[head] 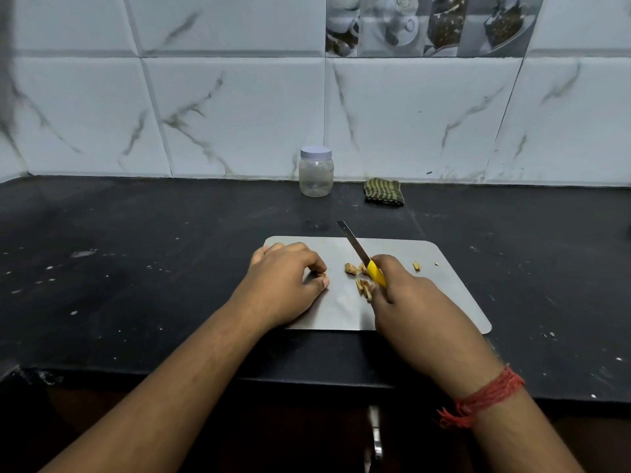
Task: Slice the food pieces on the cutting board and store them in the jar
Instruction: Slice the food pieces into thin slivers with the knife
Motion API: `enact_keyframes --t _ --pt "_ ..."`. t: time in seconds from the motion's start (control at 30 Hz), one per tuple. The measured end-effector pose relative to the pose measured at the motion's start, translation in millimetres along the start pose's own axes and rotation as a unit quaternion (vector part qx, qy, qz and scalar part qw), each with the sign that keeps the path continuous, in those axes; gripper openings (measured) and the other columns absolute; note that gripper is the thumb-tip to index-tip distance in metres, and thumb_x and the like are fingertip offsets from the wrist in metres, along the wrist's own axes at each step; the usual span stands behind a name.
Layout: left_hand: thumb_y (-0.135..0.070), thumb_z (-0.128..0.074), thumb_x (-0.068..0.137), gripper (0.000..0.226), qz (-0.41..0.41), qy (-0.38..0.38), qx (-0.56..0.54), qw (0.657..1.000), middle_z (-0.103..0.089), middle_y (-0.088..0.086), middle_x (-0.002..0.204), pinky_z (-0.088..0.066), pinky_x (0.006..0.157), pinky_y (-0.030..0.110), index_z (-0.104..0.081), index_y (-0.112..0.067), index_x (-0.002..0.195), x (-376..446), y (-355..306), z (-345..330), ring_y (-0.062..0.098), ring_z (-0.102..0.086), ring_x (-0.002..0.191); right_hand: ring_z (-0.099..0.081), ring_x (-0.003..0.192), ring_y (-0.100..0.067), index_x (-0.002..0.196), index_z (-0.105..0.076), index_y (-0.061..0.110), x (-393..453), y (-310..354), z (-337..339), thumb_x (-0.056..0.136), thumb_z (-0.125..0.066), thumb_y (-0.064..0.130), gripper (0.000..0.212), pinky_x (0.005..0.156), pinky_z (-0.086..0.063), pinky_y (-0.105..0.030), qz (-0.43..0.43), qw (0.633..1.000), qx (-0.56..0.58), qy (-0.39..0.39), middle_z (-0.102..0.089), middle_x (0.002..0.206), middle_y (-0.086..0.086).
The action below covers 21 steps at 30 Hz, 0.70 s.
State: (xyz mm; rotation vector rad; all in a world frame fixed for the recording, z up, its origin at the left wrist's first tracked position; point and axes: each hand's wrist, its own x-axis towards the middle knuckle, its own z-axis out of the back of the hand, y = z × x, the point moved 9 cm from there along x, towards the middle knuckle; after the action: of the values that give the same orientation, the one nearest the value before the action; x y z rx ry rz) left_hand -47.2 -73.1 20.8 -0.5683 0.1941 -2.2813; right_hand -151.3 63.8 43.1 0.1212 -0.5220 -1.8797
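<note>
Right hand (406, 295), grip clamped on yellow-handled knife (362, 256), blade angled up and away over cutting board (444, 288). Food pieces (358, 276) on board, just left of that grip. Left hand (286, 285) curled, resting on board, possibly pinching a small bit. Lidded jar (316, 172) well behind on tabletop (136, 268).

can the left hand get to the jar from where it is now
Probably yes. The left hand rests on the board, apparently holding nothing, and the bare counter between it and the jar leaves the way free. The knife sits off to the right.
</note>
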Motion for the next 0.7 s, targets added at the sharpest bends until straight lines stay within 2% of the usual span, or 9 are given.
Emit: enact_keyframes --t 0.17,0.27,0.37,0.53,0.7 --pt "-0.047 -0.059 0.094 0.022 0.002 0.030 0.023 0.999 -0.058 -0.021 0.115 -0.025 0.117 0.047 -0.062 -0.039 0.115 -1.0 -1.0 0.6 0.009 -0.049 0.115 -0.059 0.068 -0.023 0.107 -0.041 0.033 9.0 -1.2 3.7 0.099 -0.033 0.031 0.012 0.063 -0.053 -0.042 -0.005 0.999 0.031 -0.007 -0.062 0.075 0.000" --pt "-0.051 -0.055 0.095 0.030 -0.005 0.076 0.076 0.994 -0.055 -0.018 0.121 -0.019 0.120 0.049 -0.059 -0.038 0.122 3.9 -1.5 -1.3 0.012 -0.046 0.122 -0.059 0.070 -0.019 0.106 -0.042 0.032 16.5 -2.3 2.3 0.099 -0.034 0.030 0.011 0.066 -0.053 -0.042 -0.001 0.999 0.038 -0.002 -0.063 0.078 0.002" --pt "-0.055 -0.053 0.094 0.031 -0.017 0.102 0.096 0.990 -0.053 -0.019 0.116 -0.015 0.122 0.048 -0.060 -0.039 0.120 11.1 -2.7 -1.8 0.010 -0.046 0.120 -0.056 0.068 -0.016 0.106 -0.043 0.030 23.5 -0.5 0.0 0.100 -0.034 0.029 0.011 0.066 -0.052 -0.041 0.003 0.999 0.035 0.006 -0.060 0.078 0.004" --pt "-0.055 -0.057 0.092 0.025 -0.009 0.062 0.032 0.997 -0.053 -0.020 0.108 -0.025 0.117 0.043 -0.062 -0.039 0.112 7.6 -0.3 -0.8 0.006 -0.049 0.110 -0.055 0.072 -0.014 0.112 -0.042 0.031 23.8 1.9 -3.6 0.100 -0.035 0.029 0.015 0.070 -0.051 -0.041 0.001 0.999 0.036 0.019 -0.057 0.080 0.004" --pt "-0.054 -0.058 0.091 0.025 0.000 0.023 0.003 1.000 -0.052 -0.019 0.106 -0.023 0.116 0.042 -0.064 -0.038 0.110 0.3 0.4 2.3 0.007 -0.046 0.109 -0.055 0.081 -0.012 0.131 -0.033 0.033 13.7 6.0 -5.6 0.100 -0.035 0.024 0.033 0.077 -0.050 -0.037 0.008 0.999 0.044 0.018 -0.055 0.087 0.004"
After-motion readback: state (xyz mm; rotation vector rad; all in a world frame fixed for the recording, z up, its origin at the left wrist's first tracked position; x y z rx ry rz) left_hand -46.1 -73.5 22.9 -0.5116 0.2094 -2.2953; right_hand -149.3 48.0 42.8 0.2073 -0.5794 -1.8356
